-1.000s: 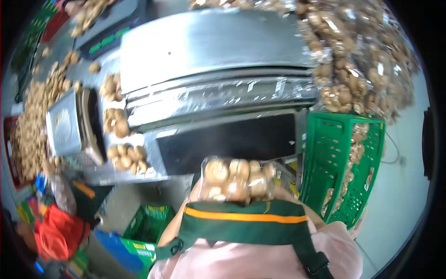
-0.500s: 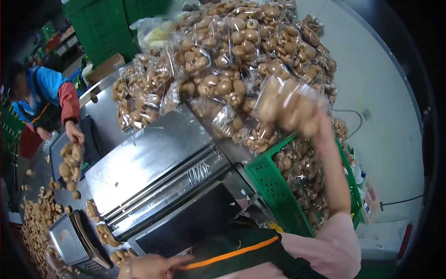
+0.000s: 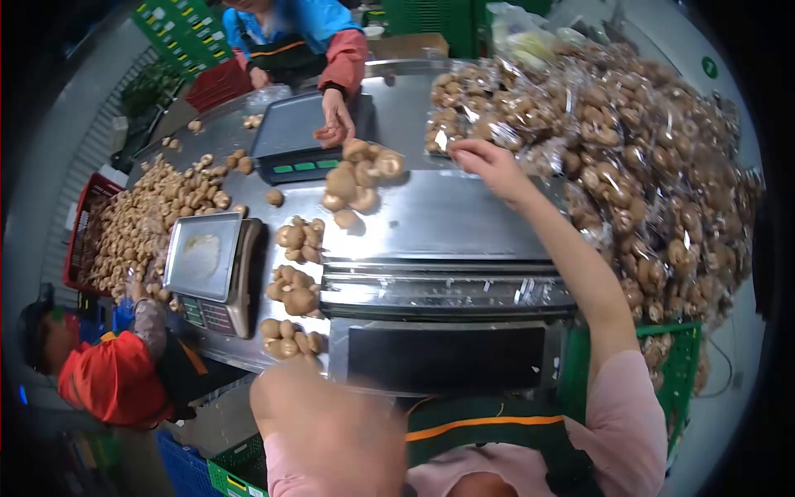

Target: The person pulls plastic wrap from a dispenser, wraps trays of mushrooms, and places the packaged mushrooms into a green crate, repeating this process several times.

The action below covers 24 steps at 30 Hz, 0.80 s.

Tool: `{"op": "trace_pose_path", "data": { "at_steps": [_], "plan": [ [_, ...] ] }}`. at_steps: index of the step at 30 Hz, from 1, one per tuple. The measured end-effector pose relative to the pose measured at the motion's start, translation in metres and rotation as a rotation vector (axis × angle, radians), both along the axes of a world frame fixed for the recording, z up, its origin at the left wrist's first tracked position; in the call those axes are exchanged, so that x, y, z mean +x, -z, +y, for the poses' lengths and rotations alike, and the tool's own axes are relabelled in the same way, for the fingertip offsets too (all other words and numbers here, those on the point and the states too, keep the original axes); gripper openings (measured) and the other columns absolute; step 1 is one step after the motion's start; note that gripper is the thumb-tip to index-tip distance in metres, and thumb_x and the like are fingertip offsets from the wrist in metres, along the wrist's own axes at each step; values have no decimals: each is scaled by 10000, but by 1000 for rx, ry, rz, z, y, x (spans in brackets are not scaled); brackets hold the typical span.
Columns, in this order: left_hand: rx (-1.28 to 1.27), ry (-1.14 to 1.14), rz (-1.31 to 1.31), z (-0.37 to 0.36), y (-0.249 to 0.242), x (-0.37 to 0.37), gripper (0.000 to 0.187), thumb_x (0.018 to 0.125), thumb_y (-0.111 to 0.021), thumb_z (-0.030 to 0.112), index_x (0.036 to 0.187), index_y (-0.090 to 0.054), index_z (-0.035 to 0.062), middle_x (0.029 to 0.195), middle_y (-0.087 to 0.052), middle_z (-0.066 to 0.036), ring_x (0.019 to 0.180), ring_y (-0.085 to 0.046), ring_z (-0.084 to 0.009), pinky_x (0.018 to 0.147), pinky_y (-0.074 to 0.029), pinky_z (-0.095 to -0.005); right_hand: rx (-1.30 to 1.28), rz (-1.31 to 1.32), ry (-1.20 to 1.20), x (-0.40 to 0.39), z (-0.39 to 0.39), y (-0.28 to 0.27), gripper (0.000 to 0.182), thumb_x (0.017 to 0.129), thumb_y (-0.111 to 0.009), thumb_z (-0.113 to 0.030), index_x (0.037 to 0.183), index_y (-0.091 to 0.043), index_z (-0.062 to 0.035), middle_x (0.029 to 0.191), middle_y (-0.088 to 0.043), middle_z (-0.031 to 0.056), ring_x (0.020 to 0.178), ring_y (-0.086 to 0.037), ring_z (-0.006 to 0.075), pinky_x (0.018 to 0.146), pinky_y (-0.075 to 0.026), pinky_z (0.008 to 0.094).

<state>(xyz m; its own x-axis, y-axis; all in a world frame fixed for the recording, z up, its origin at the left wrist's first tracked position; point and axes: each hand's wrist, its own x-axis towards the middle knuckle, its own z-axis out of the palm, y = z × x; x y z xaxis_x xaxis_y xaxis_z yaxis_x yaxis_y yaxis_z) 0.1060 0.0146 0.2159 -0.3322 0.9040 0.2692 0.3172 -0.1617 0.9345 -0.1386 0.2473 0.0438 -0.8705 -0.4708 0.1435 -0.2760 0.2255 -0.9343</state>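
Note:
My right hand point(image 3: 495, 172) reaches over the steel top of the wrapping machine point(image 3: 464, 217), fingers extended and nothing visible in them. Its fingertips are right beside the near edge of the heaped bags of mushrooms point(image 3: 596, 124). My left hand point(image 3: 352, 439) is low in front of my body, smeared by motion, its fingers not distinguishable. A loose cluster of mushrooms point(image 3: 364, 174) lies at the left end of the steel top. Smaller groups of mushrooms point(image 3: 291, 291) line the machine's left side. A dark panel point(image 3: 445, 358) faces me below the steel bar.
Across the table, a co-worker's open hand point(image 3: 336, 120) hovers by a dark scale point(image 3: 290, 132). A second scale point(image 3: 203, 257) stands left, beside piled loose mushrooms point(image 3: 153, 219). Another person in red point(image 3: 116, 377) works at lower left. A green crate point(image 3: 687, 364) holds bagged mushrooms at right.
The view has swung left. My right hand has let go of the bagged mushrooms and moved over the steel top. The co-worker's mushrooms now lie on the steel, released.

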Motion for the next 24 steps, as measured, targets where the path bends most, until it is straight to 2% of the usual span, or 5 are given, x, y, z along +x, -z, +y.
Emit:
{"op": "trace_pose_path", "data": {
  "at_steps": [3, 7, 10, 18, 24],
  "plan": [
    [-797, -1026, 550, -30, 95, -64, 483, 759, -670, 155, 1181, -491, 6, 1199, -504, -179, 1078, -500, -387, 910, -391, -465, 99, 352, -45, -34, -89, 5, 389, 886, -519, -342, 1161, -562, -70, 1160, -554, 130, 1072, -526, 235, 905, -418, 336],
    [-629, -1331, 676, -80, 195, -121, 996, 651, -760, 373, 1402, -179, 71, 1390, -213, -274, 1284, -199, -460, 1037, -203, -514, 274, 692, -125, -81, -172, 34, 489, 850, -500, -454, 1154, -570, -78, 1249, -485, 200, 1151, -461, 344, 956, -379, 403],
    [-616, -1375, 649, -89, 228, -160, 1086, 619, -761, 449, 1408, -122, 64, 1362, -219, -322, 1250, -245, -481, 1013, -215, -546, 319, 444, -335, -87, -191, 51, 471, 844, -493, -448, 1068, -598, -48, 1152, -547, 175, 1083, -499, 331, 933, -387, 393],
    [-280, -838, 581, -23, 242, -176, 929, 659, -723, 390, 1372, -229, 56, 1319, -308, -273, 1213, -332, -421, 1013, -276, -482, 519, 418, 260, 29, -50, 42, 350, 842, -547, -350, 1042, -593, -66, 1062, -547, 144, 993, -526, 321, 854, -426, 387],
    [-299, -1045, 631, -17, 206, -145, 980, 588, -782, 413, 1357, -273, 83, 1268, -356, -275, 1178, -355, -434, 973, -310, -499, 515, 507, 220, 62, -8, 34, 415, 825, -590, -303, 1163, -537, -69, 1222, -494, 144, 1141, -446, 336, 972, -344, 423]
  ]
}}
